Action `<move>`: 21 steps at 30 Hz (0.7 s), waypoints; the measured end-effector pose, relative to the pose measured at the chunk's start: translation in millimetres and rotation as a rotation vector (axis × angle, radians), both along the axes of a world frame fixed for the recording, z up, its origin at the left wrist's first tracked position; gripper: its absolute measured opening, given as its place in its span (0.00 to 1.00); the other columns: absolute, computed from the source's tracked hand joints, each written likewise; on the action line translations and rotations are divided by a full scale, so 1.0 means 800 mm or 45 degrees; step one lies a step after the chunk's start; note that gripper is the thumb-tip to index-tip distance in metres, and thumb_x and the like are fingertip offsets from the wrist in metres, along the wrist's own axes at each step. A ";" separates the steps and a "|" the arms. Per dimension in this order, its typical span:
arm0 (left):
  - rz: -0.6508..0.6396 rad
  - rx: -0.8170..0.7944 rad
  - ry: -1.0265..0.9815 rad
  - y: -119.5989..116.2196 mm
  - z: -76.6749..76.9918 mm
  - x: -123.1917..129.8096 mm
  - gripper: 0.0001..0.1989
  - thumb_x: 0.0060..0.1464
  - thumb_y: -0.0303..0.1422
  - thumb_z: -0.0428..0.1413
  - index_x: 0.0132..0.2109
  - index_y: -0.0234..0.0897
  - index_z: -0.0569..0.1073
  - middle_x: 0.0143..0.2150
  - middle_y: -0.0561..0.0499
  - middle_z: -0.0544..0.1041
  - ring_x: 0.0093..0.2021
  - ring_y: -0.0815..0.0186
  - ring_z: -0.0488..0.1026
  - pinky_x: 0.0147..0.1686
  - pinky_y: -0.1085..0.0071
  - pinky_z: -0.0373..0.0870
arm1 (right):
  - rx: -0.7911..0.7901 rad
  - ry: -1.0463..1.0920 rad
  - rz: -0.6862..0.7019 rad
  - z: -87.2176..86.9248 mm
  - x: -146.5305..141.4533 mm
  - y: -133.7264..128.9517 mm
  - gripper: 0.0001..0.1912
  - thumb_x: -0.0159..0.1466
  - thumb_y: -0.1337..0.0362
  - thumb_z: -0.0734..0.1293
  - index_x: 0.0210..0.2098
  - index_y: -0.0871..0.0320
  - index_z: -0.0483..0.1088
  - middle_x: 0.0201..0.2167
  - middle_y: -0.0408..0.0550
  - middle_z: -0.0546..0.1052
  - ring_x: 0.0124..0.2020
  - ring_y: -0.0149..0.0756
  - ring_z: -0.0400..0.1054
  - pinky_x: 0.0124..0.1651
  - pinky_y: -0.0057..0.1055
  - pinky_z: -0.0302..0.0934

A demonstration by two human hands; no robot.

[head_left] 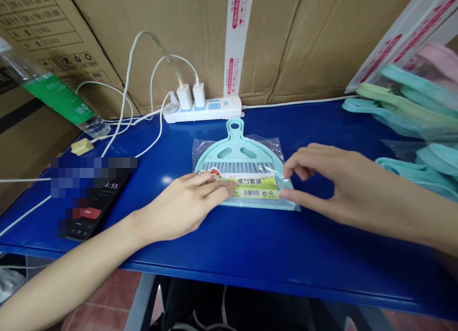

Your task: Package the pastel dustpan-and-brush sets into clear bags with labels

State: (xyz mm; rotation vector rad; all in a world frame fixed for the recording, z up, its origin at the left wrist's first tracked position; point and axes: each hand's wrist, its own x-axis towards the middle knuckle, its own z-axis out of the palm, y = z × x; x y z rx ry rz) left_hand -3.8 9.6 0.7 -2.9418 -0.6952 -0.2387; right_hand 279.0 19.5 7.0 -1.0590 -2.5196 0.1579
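A light turquoise dustpan and brush set point(236, 152) lies flat in a clear plastic bag on the blue table point(229, 245), its handle pointing away from me. A yellow and white label point(255, 187) with printed characters and a barcode covers its lower part. My left hand point(186, 200) rests over the left end of the label, fingers stretched out across it. At the bag's right edge is my right hand point(318, 178), thumb and curled fingers apart, the thumb tip by the label's right end. Whether the right fingertips touch the plastic I cannot tell.
More bagged dustpan sets point(411, 102) in turquoise, green and pink are piled at the right. Behind stands a white power strip point(214, 109) with chargers and loose cables. A phone point(98, 202) and a tilted water bottle point(59, 99) are at the left. Cardboard boxes point(186, 16) line the back.
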 end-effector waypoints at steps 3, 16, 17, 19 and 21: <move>0.028 -0.019 -0.049 -0.001 0.004 0.000 0.19 0.60 0.20 0.42 0.56 0.29 0.67 0.52 0.44 0.78 0.50 0.61 0.74 0.50 0.64 0.75 | -0.015 -0.032 -0.011 -0.014 -0.003 -0.001 0.10 0.64 0.54 0.64 0.31 0.53 0.66 0.24 0.44 0.68 0.26 0.38 0.64 0.28 0.34 0.57; 0.093 -0.083 -0.064 0.001 0.001 -0.002 0.20 0.61 0.20 0.42 0.57 0.31 0.66 0.48 0.45 0.79 0.50 0.62 0.74 0.48 0.63 0.76 | -0.347 0.161 0.014 -0.011 -0.017 -0.004 0.09 0.63 0.61 0.61 0.26 0.53 0.62 0.26 0.44 0.67 0.29 0.36 0.62 0.33 0.34 0.59; 0.086 -0.091 -0.053 0.001 0.001 -0.002 0.21 0.61 0.20 0.42 0.59 0.31 0.65 0.49 0.45 0.79 0.51 0.62 0.73 0.49 0.64 0.76 | -0.357 0.173 0.016 -0.011 -0.017 -0.003 0.10 0.63 0.61 0.61 0.25 0.53 0.59 0.25 0.43 0.67 0.29 0.36 0.61 0.34 0.35 0.59; 0.076 -0.098 -0.024 0.001 0.002 -0.002 0.23 0.61 0.20 0.42 0.61 0.32 0.63 0.51 0.46 0.79 0.52 0.63 0.73 0.49 0.64 0.76 | -0.349 0.185 0.009 -0.012 -0.018 -0.003 0.13 0.62 0.62 0.60 0.23 0.53 0.54 0.22 0.41 0.65 0.26 0.35 0.60 0.36 0.36 0.58; 0.068 -0.076 0.024 0.001 0.001 -0.001 0.24 0.60 0.19 0.42 0.62 0.33 0.63 0.51 0.47 0.79 0.52 0.63 0.73 0.49 0.65 0.76 | -0.318 0.177 -0.011 -0.012 -0.018 -0.003 0.14 0.62 0.63 0.60 0.22 0.53 0.51 0.20 0.39 0.62 0.24 0.32 0.58 0.36 0.36 0.57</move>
